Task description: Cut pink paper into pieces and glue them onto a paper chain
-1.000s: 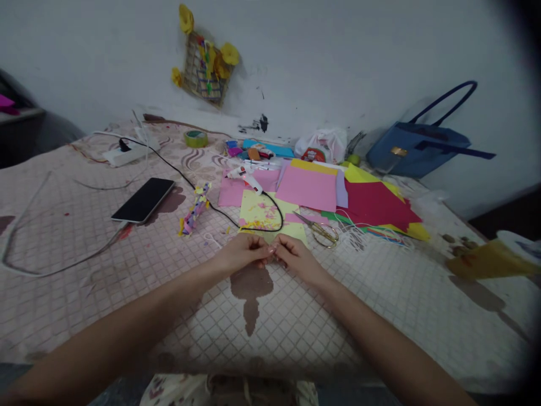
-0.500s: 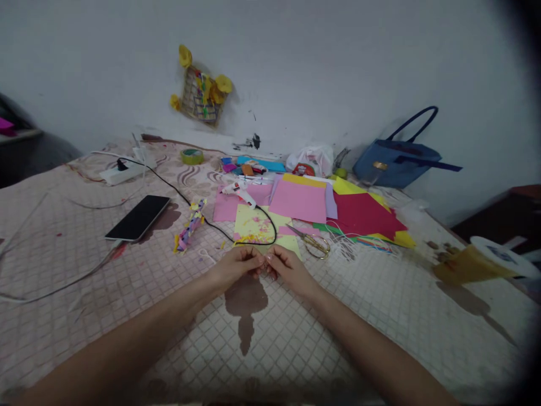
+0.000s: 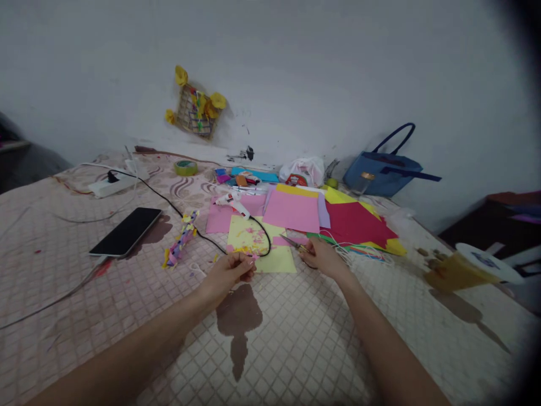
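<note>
On the left, a dark phone lies on the patterned cloth. Right of it rests a narrow decorated piece, already covered in pink, purple and yellow bits and apart from both hands; it looks largely made up. The left hand is at the near edge of the pale yellow sheet, thumb and fingers drawn together in a pinch; whether a tiny scrap sits between them is too small to tell. Beyond it, the white glue gun lies on pink paper, not held. Pink and yellow clippings on the yellow sheet suggest that some cutting is done. Farther right, the scissors point left and away, nothing visible between their blades. The right hand is at their handles, fingers curled; I cannot tell whether they have closed on them. Beyond and right, white string lies loose beside the red sheet, which looks largely unused.
</note>
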`<state>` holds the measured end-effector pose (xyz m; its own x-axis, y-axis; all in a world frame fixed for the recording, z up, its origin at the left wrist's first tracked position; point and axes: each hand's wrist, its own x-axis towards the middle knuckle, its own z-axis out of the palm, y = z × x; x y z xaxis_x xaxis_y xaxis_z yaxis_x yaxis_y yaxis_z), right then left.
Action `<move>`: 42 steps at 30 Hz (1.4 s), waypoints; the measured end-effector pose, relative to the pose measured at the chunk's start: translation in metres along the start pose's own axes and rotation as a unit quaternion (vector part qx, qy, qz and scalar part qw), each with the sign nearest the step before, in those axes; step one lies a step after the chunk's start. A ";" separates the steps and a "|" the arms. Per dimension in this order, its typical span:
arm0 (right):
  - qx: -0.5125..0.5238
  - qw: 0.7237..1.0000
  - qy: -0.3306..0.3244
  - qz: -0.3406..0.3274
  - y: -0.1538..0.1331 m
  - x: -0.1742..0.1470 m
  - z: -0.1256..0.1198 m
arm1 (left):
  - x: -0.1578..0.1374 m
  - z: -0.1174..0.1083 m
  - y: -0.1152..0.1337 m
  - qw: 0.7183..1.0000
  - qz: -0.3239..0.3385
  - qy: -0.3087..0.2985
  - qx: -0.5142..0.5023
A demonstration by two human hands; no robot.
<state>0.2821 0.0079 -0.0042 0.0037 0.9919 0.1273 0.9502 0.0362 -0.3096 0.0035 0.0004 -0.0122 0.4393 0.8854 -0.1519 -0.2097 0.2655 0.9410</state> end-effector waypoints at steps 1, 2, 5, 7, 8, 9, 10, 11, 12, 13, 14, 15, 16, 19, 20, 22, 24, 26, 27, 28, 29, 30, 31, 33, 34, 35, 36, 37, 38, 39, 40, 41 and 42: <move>-0.002 1.000 0.000 0.003 0.000 0.000 0.000 | 0.001 0.001 0.001 1.000 0.002 0.001 0.000; -0.003 1.000 0.001 0.007 0.000 0.000 0.000 | 0.001 0.002 0.002 1.000 0.006 0.005 0.003; -0.011 1.000 0.003 0.017 0.000 -0.001 0.001 | 0.006 0.006 0.008 1.000 0.017 0.009 0.011; -0.016 1.000 0.007 0.022 -0.001 -0.001 0.001 | 0.010 0.010 0.012 1.000 0.016 0.004 0.016; -0.019 0.999 0.012 0.024 -0.001 -0.002 0.001 | 0.012 0.012 0.014 1.000 0.013 0.000 0.017; -0.021 0.999 0.021 0.026 -0.001 -0.002 0.001 | 0.013 0.013 0.015 1.000 0.009 -0.002 0.018; -0.022 0.999 0.032 0.029 -0.001 -0.002 0.000 | 0.014 0.014 0.016 1.000 0.006 -0.004 0.017; -0.023 0.998 0.044 0.032 -0.002 -0.002 -0.001 | 0.014 0.015 0.016 1.000 0.004 -0.005 0.014; -0.026 0.997 0.056 0.035 -0.002 -0.001 -0.003 | 0.014 0.015 0.016 1.000 0.003 -0.007 0.008; -0.022 0.997 0.067 0.040 -0.003 -0.001 -0.005 | 0.013 0.015 0.014 1.000 0.004 -0.008 0.002; 0.002 0.996 0.076 0.043 -0.006 0.000 -0.007 | 0.012 0.014 0.013 1.000 0.007 -0.009 -0.003; 0.051 0.995 0.081 0.039 -0.009 0.000 -0.008 | 0.012 0.012 0.011 1.000 0.011 -0.010 -0.007; 0.125 0.989 0.079 0.029 -0.015 0.000 -0.009 | 0.011 0.011 0.009 1.000 0.014 -0.010 -0.009; 0.395 0.918 0.033 -0.025 -0.044 -0.008 -0.006 | 0.007 0.010 0.006 1.000 0.021 -0.011 -0.010; 0.447 0.894 0.014 -0.028 -0.057 -0.012 -0.003 | 0.006 0.010 0.007 1.000 0.024 -0.013 -0.006; 0.526 0.850 -0.010 -0.035 -0.082 -0.022 0.003 | 0.002 0.013 0.009 0.999 0.031 -0.017 0.014; 0.552 0.831 -0.047 -0.047 -0.102 -0.031 0.009 | -0.001 0.016 0.013 0.998 0.046 -0.016 0.049; 0.556 0.829 -0.047 -0.037 -0.114 -0.037 0.014 | -0.004 0.019 0.016 0.994 0.069 -0.015 0.085; 0.554 0.831 -0.038 -0.030 -0.118 -0.039 0.015 | -0.005 0.020 0.016 0.992 0.079 -0.016 0.099; 0.551 0.834 -0.029 -0.023 -0.120 -0.041 0.016 | -0.005 0.021 0.016 0.990 0.086 -0.017 0.109; 0.548 0.836 -0.022 -0.019 -0.121 -0.041 0.017 | -0.006 0.021 0.016 0.989 0.089 -0.017 0.117; 0.546 0.837 -0.017 -0.017 -0.121 -0.041 0.017 | -0.006 0.021 0.016 0.988 0.089 -0.016 0.124; 0.547 0.837 -0.015 -0.015 -0.121 -0.041 0.018 | -0.005 0.021 0.015 0.988 0.087 -0.015 0.128; 0.551 0.835 -0.013 -0.012 -0.120 -0.041 0.019 | -0.005 0.021 0.014 0.989 0.075 -0.022 0.128; 0.553 0.833 -0.013 -0.009 -0.119 -0.041 0.019 | -0.005 0.020 0.014 0.990 0.066 -0.027 0.124; 0.555 0.832 -0.015 -0.006 -0.118 -0.041 0.019 | -0.006 0.020 0.013 0.991 0.056 -0.033 0.118; 0.555 0.832 -0.018 -0.004 -0.118 -0.041 0.020 | -0.006 0.020 0.013 0.992 0.047 -0.038 0.112; 0.554 0.832 -0.022 -0.001 -0.118 -0.041 0.020 | -0.006 0.020 0.013 0.993 0.039 -0.040 0.107; 0.552 0.833 -0.025 0.002 -0.117 -0.041 0.020 | -0.006 0.020 0.013 0.993 0.036 -0.040 0.106; 0.551 0.834 -0.027 0.004 -0.117 -0.041 0.021 | -0.006 0.020 0.013 0.993 0.037 -0.040 0.108; 0.550 0.835 -0.028 0.004 -0.116 -0.041 0.021 | -0.006 0.020 0.012 0.992 0.040 -0.041 0.115; 0.548 0.836 -0.028 0.003 -0.116 -0.041 0.021 | -0.006 0.020 0.012 0.990 0.046 -0.042 0.125; 0.547 0.837 -0.027 0.000 -0.116 -0.041 0.022 | -0.006 0.020 0.012 0.988 0.054 -0.043 0.138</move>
<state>0.1654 -0.0347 0.0058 -0.0393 0.9949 0.0934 0.0963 0.0968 -0.9906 0.0159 -0.0095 0.0062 0.5019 0.8643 -0.0320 -0.0182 0.0475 0.9987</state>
